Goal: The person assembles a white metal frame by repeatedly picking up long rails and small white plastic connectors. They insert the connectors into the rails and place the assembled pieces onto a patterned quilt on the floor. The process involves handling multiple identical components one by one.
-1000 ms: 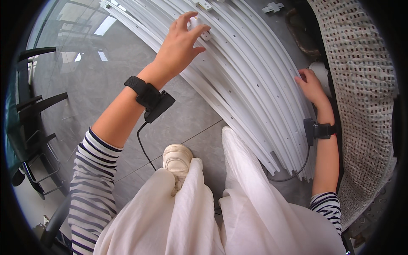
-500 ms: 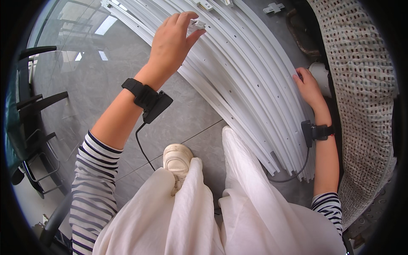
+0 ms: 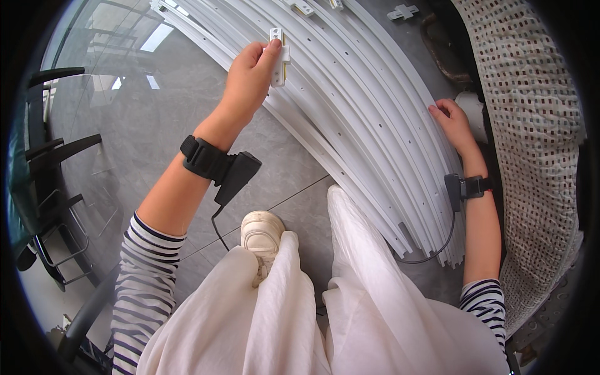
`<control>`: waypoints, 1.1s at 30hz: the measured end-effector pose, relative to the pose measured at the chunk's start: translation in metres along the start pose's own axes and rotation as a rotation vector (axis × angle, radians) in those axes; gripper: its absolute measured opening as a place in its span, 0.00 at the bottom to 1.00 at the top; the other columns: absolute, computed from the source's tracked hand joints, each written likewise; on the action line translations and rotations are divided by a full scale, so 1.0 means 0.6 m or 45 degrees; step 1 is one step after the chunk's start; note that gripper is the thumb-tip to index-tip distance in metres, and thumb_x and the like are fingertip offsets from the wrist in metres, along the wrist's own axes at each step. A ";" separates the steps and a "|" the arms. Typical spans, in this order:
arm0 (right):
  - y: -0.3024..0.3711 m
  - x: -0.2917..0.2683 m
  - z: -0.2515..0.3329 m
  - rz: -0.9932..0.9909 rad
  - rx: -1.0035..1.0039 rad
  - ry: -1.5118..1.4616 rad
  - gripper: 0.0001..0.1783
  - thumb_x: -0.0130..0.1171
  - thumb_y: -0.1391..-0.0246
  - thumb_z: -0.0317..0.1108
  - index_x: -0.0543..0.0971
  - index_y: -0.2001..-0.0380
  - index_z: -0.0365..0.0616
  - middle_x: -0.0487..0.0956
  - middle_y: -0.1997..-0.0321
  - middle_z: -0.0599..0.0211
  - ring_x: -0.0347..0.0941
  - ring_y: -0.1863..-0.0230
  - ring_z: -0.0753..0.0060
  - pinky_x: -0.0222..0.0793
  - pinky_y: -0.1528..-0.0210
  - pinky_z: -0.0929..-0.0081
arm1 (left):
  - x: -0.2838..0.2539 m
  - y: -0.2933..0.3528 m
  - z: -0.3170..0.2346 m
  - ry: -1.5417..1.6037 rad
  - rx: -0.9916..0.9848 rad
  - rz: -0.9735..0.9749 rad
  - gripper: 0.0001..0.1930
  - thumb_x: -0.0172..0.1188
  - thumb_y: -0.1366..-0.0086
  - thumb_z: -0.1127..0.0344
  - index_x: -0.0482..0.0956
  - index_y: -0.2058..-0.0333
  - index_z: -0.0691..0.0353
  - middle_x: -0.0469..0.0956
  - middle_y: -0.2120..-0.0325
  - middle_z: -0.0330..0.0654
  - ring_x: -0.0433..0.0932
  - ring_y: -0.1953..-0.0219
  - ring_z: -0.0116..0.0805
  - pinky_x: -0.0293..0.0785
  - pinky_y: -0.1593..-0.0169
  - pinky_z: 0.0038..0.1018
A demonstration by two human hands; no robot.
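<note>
My left hand (image 3: 251, 78) is closed on a white plastic track connector (image 3: 278, 65), an elongated piece with a wider middle and metal strips along one edge. The thumb presses on its upper face, and it is held above a bundle of long white slotted rails (image 3: 359, 125) on the floor. My right hand (image 3: 453, 125) is by the right edge of the rails, with fingers loosely bent and apart and no object visible in them. Whether its fingertips touch the outermost rail I cannot tell. Two more connectors, one of them a small white piece (image 3: 302, 8), lie on the rails' far part.
A white cross-shaped connector (image 3: 402, 12) lies on the grey tiled floor (image 3: 150, 131) beyond the rails. To the right is a sofa under a woven cover (image 3: 525, 125), with a white cylinder (image 3: 472, 115) beside it. Black chair legs (image 3: 62, 153) stand at the left.
My left hand has drawn back toward me and turned, bringing the connector's long face upright into view. The right hand has hardly moved.
</note>
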State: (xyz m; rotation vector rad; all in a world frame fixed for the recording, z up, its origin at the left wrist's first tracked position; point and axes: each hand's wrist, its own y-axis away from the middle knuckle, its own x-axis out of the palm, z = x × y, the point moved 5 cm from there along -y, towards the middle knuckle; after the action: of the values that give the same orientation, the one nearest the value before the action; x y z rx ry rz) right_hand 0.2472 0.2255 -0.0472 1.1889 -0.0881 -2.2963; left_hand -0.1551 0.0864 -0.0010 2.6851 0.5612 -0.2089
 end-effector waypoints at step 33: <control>0.339 -0.005 0.092 -0.118 0.159 0.135 0.23 0.73 0.57 0.42 0.73 0.70 0.36 0.73 0.75 0.52 0.70 0.75 0.51 0.67 0.70 0.64 | -0.029 0.023 -0.002 0.519 0.014 0.095 0.19 0.55 0.31 0.53 0.68 0.53 0.63 0.79 0.54 0.46 0.80 0.60 0.31 0.77 0.52 0.32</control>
State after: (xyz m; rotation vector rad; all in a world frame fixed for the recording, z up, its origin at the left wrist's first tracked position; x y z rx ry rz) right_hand 0.2952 0.0444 0.0488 1.4026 -0.1418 -2.3313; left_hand -0.1654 0.0689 0.0085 2.7644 0.5732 0.3658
